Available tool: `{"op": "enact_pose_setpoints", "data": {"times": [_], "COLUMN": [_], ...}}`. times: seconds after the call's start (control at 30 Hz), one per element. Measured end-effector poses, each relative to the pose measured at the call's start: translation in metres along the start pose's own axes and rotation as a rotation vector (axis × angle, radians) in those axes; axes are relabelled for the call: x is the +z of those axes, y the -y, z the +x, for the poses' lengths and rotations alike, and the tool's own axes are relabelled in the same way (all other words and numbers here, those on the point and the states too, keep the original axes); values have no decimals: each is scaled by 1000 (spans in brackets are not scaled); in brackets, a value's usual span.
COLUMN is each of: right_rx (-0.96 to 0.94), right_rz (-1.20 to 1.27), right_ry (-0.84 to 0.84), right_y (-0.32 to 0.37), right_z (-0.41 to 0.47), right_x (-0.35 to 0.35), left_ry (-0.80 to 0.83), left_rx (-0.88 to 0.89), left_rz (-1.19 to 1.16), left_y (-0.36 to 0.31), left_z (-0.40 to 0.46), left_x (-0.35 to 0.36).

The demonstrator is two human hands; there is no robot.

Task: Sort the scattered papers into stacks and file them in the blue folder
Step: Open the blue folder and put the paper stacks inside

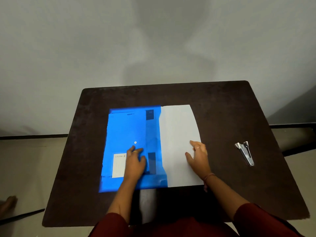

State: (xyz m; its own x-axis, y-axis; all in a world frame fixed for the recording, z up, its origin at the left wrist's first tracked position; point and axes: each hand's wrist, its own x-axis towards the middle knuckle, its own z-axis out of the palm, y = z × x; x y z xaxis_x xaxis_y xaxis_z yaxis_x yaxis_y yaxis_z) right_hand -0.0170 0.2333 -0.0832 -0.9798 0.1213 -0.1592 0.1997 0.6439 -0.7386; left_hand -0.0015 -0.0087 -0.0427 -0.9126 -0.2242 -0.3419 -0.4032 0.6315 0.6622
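A blue folder (126, 132) lies flat on the dark table (222, 103), with a white label near its lower left and a white snap button in its middle. White papers (177, 130) stick out from under its right edge. My left hand (136, 162) rests flat on the folder's lower part, fingers spread. On the papers' lower right edge lies my right hand (198, 157), fingers relaxed and touching the sheet.
A metal stapler (245, 153) lies on the table to the right of the papers. A grey wall stands behind the table. Someone's foot (8, 204) shows on the floor at the far left.
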Motion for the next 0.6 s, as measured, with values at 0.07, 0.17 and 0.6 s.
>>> {"op": "enact_pose_setpoints", "data": {"times": [0.07,0.17,0.6], "right_rx": [125,250,443], "right_rz": [-85,-71,274], "right_ry": [-47,-110,-121], "right_y": [-6,-8,12], "right_z": [-4,-4,12], "right_x": [-12,-27,-31], "left_ry": [-115,-226,-181], "left_rx": [-93,-251,-353], "left_rz": [58,166,46], "left_y": [23,48,60], "left_z": [5,6,16], "left_x": [-19,-44,-63]}}
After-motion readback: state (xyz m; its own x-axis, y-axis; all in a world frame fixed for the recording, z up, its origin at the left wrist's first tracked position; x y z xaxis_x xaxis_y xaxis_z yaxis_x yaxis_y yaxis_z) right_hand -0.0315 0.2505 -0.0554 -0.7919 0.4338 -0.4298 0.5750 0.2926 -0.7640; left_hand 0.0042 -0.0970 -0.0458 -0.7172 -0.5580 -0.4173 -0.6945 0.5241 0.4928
